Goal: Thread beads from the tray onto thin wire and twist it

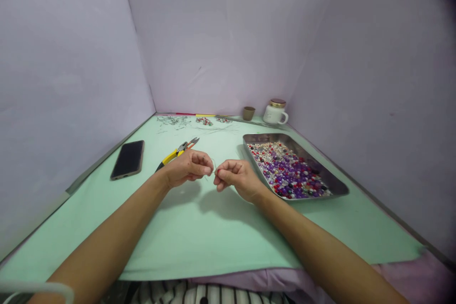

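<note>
Both hands are raised over the middle of the green tabletop, fingertips almost meeting. My left hand (pixel 191 167) is closed in a pinch on a thin wire (pixel 213 161), which curves up between the two hands. Thumb and fingers of my right hand (pixel 235 178) pinch together around a small red bead (pixel 218 171), just at the wire's end; whether the wire passes through it I cannot tell. To the right of my right hand stands a metal tray (pixel 338 189) of mixed purple, red, white, black and gold beads (pixel 290 171).
Yellow-handled pliers (pixel 170 156) and red-handled snips (pixel 193 142) lie behind my left hand. A phone (pixel 128 159) is at left. Cut wires (pixel 174 120) and beaded pieces (pixel 204 121) lie at the back, near a brown cup (pixel 248 113) and a lidded white mug (pixel 274 113).
</note>
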The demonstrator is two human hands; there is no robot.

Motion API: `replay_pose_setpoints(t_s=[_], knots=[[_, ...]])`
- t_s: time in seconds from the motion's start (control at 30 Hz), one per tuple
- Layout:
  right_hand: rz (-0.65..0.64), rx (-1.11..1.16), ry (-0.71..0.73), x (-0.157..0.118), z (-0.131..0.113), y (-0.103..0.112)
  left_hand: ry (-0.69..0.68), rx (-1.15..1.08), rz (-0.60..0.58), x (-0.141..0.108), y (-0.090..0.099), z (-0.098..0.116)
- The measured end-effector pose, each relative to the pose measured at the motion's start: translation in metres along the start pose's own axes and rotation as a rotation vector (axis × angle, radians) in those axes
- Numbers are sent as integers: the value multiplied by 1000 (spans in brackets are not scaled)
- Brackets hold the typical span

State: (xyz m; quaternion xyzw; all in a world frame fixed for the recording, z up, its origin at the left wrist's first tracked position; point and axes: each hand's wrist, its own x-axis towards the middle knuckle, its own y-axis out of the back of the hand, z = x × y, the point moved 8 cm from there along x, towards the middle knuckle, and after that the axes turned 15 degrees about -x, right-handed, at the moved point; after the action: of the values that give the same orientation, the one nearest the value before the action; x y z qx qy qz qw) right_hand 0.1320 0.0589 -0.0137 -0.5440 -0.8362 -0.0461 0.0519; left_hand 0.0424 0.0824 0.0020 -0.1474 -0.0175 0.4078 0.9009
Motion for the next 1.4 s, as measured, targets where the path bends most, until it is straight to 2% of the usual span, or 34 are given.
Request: replay_pose_setpoints(t_s=[0.2,0.47,0.57,0.7,0.83,1.03,1.27,1.4], knots=[[-94,29,-60,0,8,-6,-115,31,-29,0,2,7],[-246,140,-39,-4,8,-18,-138,-57,-205,-5,-14,9],[-290,145,-44,-5,9,-22,-166,-72,-184,-2,-15,8],[-312,115,-53,-6,9,-25,-244,-6,-71,1,-14,7],[-229,32,-18,-6,2,-21,-243,66,31,0,-13,5],[35,-161,13,-5,-10,-3,-173,116,237,4,-2,1],[257,-304,118,-7,-14,13,-68,164,390,1,7,4],[377,-451,164,-8,-17,22,-109,242,469,-5,10,12]])
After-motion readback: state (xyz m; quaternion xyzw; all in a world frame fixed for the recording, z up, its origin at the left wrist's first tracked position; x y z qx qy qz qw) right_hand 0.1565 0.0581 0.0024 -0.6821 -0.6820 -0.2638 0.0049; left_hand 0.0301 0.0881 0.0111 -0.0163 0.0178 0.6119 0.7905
